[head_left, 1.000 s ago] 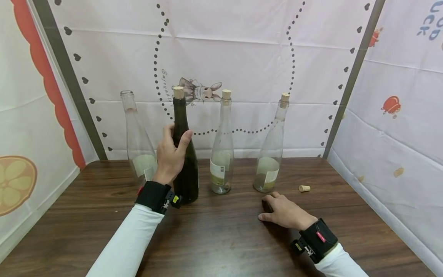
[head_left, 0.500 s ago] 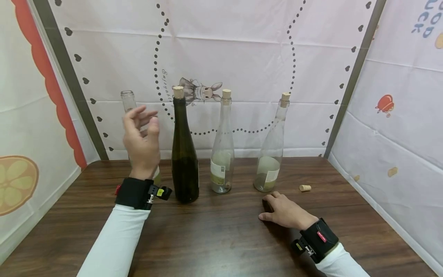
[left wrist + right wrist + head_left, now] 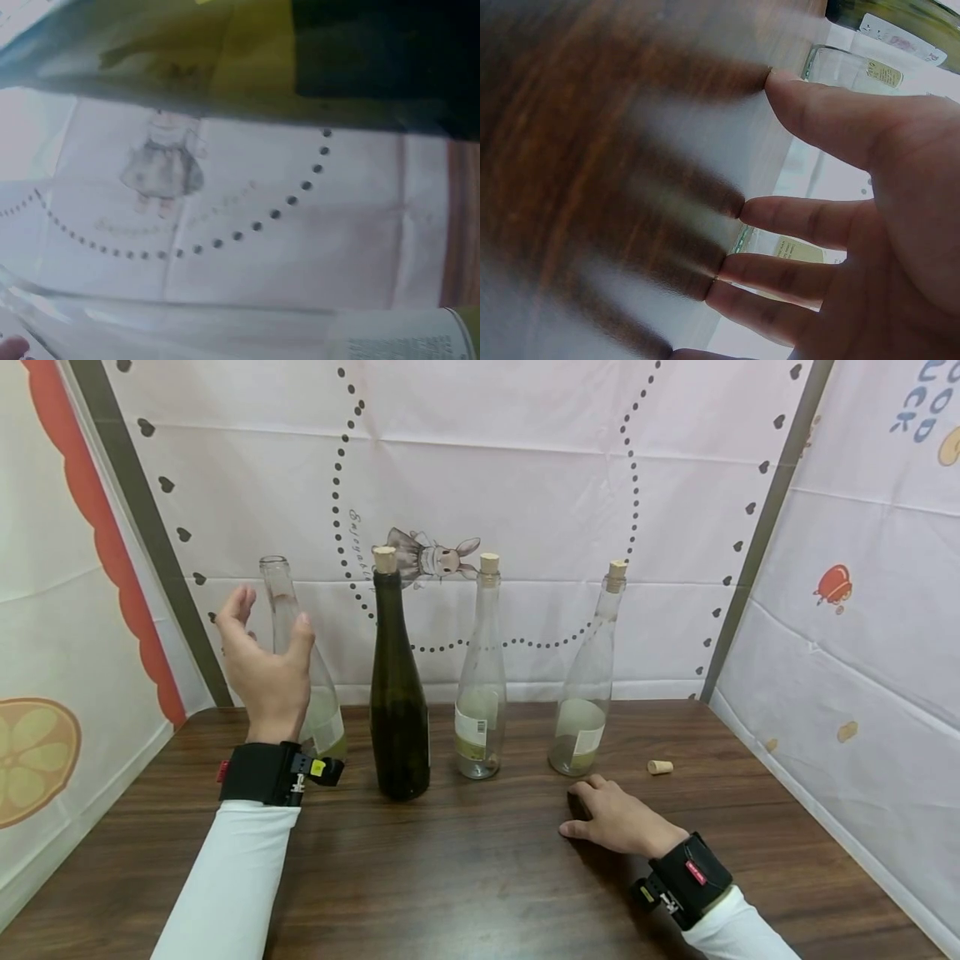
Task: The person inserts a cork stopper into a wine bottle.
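1. The left hand (image 3: 268, 689), earlier around the dark bottle (image 3: 401, 718), had moved left, thumb and fingers wide apart by the uncorked bottle (image 3: 324, 714); contact was unclear.
2. Both bottles stood in place.
3. The right hand (image 3: 621, 820) stayed, spread, fingertips on the surface (image 3: 465, 877).

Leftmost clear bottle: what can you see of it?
The leftmost clear bottle looks like transparent glass, with a rimmed open mouth, a slim neck and sloping shoulders. Low down is a pale label with a green lower band; the left wrist view shows fine print. It appears to stand upright on the table, left of the dark green bottle, its base largely hidden behind the left wristband. The left hand is in front, thumb and fingers either side of the neck; contact is unclear.
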Demonstrator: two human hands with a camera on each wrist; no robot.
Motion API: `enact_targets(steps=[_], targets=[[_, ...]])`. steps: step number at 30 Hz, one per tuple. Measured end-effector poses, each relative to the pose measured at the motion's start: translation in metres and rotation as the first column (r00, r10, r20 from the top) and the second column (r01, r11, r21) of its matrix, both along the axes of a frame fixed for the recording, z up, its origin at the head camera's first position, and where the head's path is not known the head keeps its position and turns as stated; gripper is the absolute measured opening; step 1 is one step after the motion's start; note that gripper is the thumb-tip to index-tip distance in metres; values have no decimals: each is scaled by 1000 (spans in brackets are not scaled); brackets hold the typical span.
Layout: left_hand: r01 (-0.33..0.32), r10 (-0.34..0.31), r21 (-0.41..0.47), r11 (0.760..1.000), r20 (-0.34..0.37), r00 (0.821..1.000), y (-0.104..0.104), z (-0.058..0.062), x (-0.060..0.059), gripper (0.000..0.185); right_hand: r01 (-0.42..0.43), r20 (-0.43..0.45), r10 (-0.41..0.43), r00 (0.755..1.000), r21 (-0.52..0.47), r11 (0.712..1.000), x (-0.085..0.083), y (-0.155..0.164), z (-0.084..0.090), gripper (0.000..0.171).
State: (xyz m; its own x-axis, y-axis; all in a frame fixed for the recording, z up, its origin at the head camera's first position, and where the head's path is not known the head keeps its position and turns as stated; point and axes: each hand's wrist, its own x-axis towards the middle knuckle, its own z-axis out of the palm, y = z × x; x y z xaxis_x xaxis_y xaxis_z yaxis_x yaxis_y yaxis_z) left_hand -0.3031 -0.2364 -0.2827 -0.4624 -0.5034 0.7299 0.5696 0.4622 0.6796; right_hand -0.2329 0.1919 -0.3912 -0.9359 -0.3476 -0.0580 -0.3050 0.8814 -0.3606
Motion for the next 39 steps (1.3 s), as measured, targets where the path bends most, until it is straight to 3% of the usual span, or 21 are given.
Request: enact_targets(steps=[3, 8, 14, 18, 29, 39], targets=[[37, -38, 9, 999, 112, 993, -6, -7, -5, 84, 6, 5, -6, 1000, -1, 1000, 0, 0, -1, 61], [106, -106, 12, 994, 246, 964, -12, -17, -11, 92, 2, -1, -2, 1000, -5, 1000, 1, 0, -1, 61], [148, -147, 23, 989, 349, 926, -18, -26, -15, 96, 0, -4, 0, 1000, -2, 1000, 1, -1, 0, 61], [156, -149, 13, 988, 380, 913, -21, -31, -17, 96, -1, -2, 1, 1000, -1, 1000, 1, -1, 0, 60], [76, -53, -50, 996, 359, 932, -21, -37, -23, 75, 2, -7, -2, 1000, -2, 1000, 2, -1, 0, 59], [57, -27, -76, 995, 351, 936, -20, -37, -25, 71, 7, -13, -7, 1000, 3, 1000, 3, -1, 1, 60]])
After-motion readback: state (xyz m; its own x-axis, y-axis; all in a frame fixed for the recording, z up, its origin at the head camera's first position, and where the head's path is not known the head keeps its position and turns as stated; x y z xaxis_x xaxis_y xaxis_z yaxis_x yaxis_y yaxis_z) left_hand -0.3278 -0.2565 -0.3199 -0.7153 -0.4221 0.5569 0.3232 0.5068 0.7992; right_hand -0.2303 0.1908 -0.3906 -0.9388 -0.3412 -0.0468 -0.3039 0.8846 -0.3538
